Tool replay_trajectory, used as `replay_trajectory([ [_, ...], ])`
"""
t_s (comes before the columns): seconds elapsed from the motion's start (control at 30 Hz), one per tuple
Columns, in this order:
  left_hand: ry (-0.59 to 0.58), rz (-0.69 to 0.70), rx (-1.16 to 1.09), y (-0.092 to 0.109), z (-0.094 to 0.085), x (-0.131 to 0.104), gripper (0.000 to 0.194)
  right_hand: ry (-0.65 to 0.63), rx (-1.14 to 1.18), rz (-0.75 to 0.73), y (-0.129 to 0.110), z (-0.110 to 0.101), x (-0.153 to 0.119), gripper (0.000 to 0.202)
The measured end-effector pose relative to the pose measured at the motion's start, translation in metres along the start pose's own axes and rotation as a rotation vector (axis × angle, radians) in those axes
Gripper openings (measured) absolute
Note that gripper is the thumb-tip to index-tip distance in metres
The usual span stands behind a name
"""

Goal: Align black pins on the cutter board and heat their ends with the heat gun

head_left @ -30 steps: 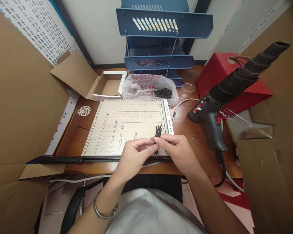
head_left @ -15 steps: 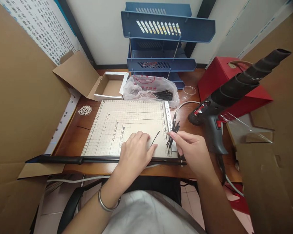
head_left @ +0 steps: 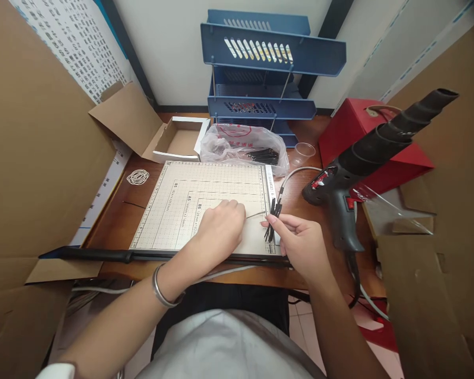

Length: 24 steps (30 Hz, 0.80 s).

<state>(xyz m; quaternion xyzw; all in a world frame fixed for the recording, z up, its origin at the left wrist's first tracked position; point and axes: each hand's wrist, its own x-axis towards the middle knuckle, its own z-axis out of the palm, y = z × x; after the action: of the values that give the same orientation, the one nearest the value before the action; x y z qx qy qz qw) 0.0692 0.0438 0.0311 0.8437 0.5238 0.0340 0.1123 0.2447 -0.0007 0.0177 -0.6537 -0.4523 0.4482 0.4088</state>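
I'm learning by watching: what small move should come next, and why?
Probably bring the left hand to the right hand and lay the thin strand with the black bundle: the strand juts from the left hand toward that bundle, which the right hand pinches.

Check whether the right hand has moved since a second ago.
Yes: the right hand has shifted rightward, judged against the grid-marked paper cutter.
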Motion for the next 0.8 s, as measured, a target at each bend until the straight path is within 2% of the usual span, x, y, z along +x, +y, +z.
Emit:
replay_trajectory([
  [0.1,0.235,-0.112,-0.406,0.000,0.010,-0.010,0.012,-0.019,0.033,-0.016,-0.002,0.005,-0.002,0.045],
  [0.2,0.286,-0.116,-0.693,0.010,0.018,-0.021,0.012,-0.019,0.059,-0.066,-0.006,0.013,-0.004,0.044],
  [0.33,0.312,-0.145,-0.737,0.019,0.022,-0.027,0.016,-0.033,0.073,-0.087,-0.008,0.020,-0.004,0.046],
  [0.5,0.348,-0.168,-0.769,0.018,0.022,-0.030,0.016,-0.049,0.164,-0.064,-0.002,0.023,-0.001,0.045],
  [0.6,0.284,-0.251,-0.962,0.017,0.024,-0.032,0.026,-0.079,0.238,-0.038,-0.002,0.024,0.000,0.045],
  [0.73,0.033,-0.189,-1.308,0.014,0.024,-0.036,0.037,-0.157,0.309,0.007,-0.012,0.025,-0.002,0.045],
  [0.8,-0.047,-0.161,-1.399,0.012,0.023,-0.038,0.039,-0.186,0.345,0.036,-0.017,0.025,-0.004,0.044],
])
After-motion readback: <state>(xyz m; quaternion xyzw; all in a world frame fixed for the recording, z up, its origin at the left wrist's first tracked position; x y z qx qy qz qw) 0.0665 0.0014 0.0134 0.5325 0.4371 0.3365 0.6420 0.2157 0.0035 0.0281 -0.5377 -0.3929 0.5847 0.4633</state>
